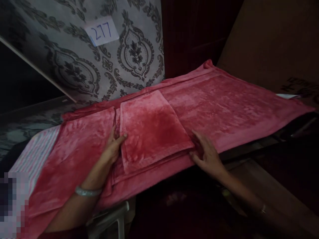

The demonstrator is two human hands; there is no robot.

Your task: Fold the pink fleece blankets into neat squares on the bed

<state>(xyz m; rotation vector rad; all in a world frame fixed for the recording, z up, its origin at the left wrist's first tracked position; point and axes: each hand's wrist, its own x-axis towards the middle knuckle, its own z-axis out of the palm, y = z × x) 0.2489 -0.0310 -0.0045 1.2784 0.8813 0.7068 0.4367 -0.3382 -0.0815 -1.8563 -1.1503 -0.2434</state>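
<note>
A folded red plush cloth [154,129] lies on a wider spread of the same red plush fabric [224,103]. My left hand [113,147] is at the folded cloth's left edge, its thumb over the border and the other fingers partly tucked down beside it. At the lower right corner is my right hand [206,154], thumb and fingers apart on either side of the corner and touching it. Left of the folded piece lies another flat section of red plush [82,142], smooth on top.
A striped cloth [41,149] shows at the left end. Behind stands a patterned grey panel [136,53] with a paper label [102,31] reading 277. A brown cardboard surface [276,43] rises at the right. A pale chair part [119,215] is below the near edge.
</note>
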